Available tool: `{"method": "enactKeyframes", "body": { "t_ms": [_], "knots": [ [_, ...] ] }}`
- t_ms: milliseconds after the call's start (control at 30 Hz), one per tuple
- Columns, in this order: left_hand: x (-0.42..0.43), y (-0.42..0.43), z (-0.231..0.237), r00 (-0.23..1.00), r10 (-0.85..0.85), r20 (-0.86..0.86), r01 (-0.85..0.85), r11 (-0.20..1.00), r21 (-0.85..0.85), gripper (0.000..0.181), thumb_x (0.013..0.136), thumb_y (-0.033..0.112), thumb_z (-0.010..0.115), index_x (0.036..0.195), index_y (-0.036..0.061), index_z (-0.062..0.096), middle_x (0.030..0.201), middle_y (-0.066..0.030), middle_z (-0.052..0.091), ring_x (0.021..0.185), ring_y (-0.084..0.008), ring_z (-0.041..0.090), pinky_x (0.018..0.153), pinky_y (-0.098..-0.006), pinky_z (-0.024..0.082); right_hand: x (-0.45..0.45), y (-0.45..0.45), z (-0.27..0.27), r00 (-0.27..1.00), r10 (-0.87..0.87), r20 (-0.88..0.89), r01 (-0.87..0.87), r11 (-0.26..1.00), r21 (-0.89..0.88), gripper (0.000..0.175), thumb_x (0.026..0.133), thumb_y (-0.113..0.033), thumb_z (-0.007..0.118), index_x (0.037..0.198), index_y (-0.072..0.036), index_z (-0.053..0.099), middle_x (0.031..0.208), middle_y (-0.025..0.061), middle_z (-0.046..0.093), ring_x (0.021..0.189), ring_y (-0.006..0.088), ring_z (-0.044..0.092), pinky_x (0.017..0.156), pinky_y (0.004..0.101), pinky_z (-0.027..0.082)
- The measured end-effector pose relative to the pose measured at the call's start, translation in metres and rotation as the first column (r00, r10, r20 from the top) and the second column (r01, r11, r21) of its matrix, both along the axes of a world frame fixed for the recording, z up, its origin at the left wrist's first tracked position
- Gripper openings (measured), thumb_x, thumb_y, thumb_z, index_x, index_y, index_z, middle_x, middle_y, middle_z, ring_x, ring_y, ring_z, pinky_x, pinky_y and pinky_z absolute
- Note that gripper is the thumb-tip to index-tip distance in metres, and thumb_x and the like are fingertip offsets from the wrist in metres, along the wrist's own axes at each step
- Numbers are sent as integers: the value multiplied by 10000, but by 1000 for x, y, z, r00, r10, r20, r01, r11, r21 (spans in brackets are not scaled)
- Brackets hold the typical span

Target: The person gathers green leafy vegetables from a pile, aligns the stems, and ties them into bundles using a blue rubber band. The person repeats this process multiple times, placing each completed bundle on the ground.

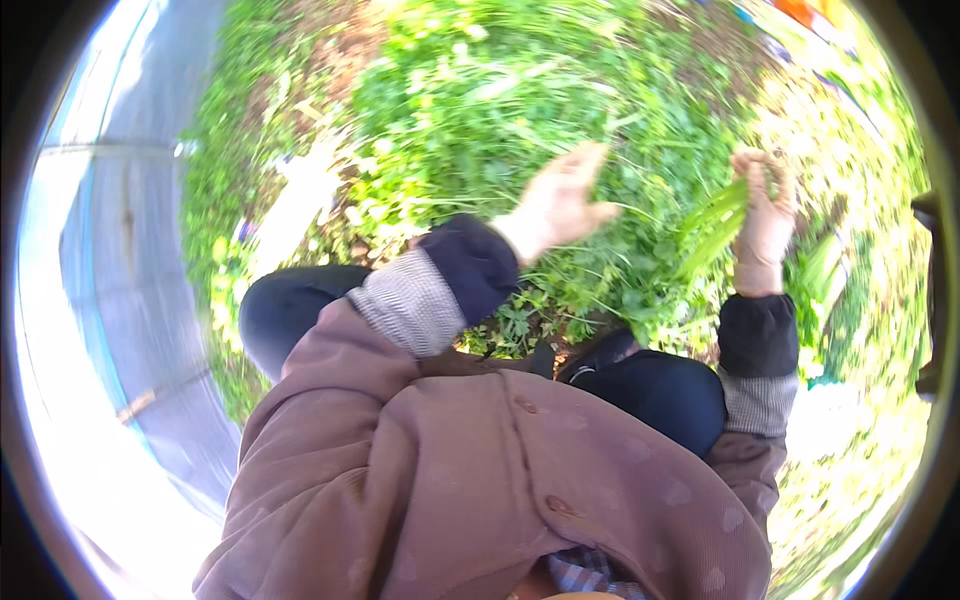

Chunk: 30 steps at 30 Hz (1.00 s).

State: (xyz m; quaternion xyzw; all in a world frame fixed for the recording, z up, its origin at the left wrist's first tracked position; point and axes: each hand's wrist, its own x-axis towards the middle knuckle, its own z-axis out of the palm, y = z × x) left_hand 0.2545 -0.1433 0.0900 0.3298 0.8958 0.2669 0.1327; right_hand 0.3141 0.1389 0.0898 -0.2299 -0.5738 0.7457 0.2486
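Note:
Leafy green plants (480, 112) with thin stalks cover the ground before me, blurred by motion. My left hand (559, 202) is just above them at the middle, its fingers and thumb spread, with nothing held in it. Off to the right, my right hand (765, 206) is closed around a bunch of green stalks (712, 225), which slants down and to the left from the fist. What kind of plant it is, I cannot tell.
A translucent plastic sheet wall (150, 262) runs along the left. My bent knees (300, 307) flank the near edge of the plants. Another pale green bundle (825, 270) lies right of my right hand. Orange and blue items (802, 11) are blurred at the top right.

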Motion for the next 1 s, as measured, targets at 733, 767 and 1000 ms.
{"method": "enactKeyframes", "body": {
  "t_ms": [733,767,1000],
  "knots": [
    [-49,-492,126,765,250,-594,-538,754,-376,206,890,22,527,1080,83,580,850,-126,698,755,-322,713,661,-427,580,-201,-514,59,800,600,11,-565,759,-323,459,1011,-301,582,1372,-22,537,1333,181,618,1247,341,576,1112,476,414],
    [-50,-494,106,793,277,-542,-526,761,-380,207,893,23,517,1081,80,580,860,-122,700,770,-310,717,665,-418,579,-206,-517,42,824,556,108,-543,829,-133,448,1023,-308,563,1381,-38,552,1336,163,628,1256,320,577,1107,444,409],
    [-50,-493,52,830,348,-435,-540,696,-474,393,833,-21,542,1210,81,586,1042,-119,692,900,-289,695,750,-393,573,-279,-523,-4,280,873,400,-884,71,463,527,1056,-486,444,1269,-62,672,1284,97,676,1206,220,602,1076,344,400]
  ]
}}
